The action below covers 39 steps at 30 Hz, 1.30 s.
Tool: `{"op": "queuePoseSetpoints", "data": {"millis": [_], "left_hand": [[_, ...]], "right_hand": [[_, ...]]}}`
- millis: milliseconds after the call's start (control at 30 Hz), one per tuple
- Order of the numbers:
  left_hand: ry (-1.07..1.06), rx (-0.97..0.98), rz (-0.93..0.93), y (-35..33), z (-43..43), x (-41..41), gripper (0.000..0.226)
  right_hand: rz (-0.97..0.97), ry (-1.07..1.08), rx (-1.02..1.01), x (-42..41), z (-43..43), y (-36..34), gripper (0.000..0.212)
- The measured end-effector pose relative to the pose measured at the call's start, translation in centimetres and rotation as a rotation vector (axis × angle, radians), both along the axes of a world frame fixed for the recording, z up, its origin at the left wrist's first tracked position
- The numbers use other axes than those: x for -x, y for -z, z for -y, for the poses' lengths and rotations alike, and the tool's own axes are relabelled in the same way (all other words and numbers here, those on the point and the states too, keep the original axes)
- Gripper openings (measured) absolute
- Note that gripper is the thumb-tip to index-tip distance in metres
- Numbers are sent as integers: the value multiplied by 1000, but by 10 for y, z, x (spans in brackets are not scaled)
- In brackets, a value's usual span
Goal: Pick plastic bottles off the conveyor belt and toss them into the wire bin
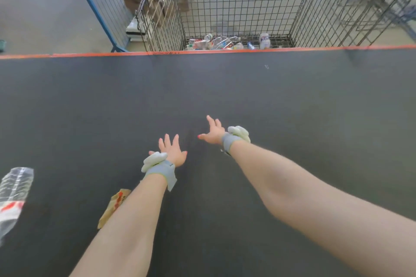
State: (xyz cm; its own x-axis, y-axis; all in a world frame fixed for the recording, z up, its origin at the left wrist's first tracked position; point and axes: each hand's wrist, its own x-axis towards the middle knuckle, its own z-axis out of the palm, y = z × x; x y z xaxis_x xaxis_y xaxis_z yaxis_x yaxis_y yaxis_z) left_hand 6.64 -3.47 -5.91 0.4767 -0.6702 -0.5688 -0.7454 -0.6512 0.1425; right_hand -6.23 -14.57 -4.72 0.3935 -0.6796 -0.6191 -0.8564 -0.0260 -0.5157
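Lying at the far left of my view, on the near part of the conveyor belt (pixel 292 101), is the clear plastic bottle (pixel 13 195), partly cut off by the frame edge. It looks empty and somewhat flattened, with a red and white label round its middle. I judge it very light, thin-walled and springy, so it will give under my fingers, and the smooth plastic could slip. I would take it round the labelled middle, where the wrap offers some grip, or at the stiffer neck, which I cannot see from here.

Just right of it a tan scrap of wrapper (pixel 114 207) lies on the belt, half hidden by my left forearm; that one is not for the bin.

My left hand (pixel 172 150) and right hand (pixel 213 130) both hover over the middle of the belt with fingers spread, holding nothing, well apart from the bottle. A bunched white glove sits at each wrist.

Beyond the belt's orange edge (pixel 202 52) stands the wire bin (pixel 236 7), with a small heap of bottles (pixel 222 44) on its floor. So light a bottle may drift in the air, so I judge it needs a firm toss.
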Motion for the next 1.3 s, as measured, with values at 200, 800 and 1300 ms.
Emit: {"op": "queuePoseSetpoints", "data": {"millis": [200,800,1300], "left_hand": [[163,-223,37,10,-109,4,102],[44,13,239,-9,-176,38,75],[-333,143,-295,-18,-72,83,72]], "right_hand": [[-14,-193,-59,26,-116,9,98],[-82,-144,124,53,-190,14,84],[-62,2,146,83,-115,9,84]]}}
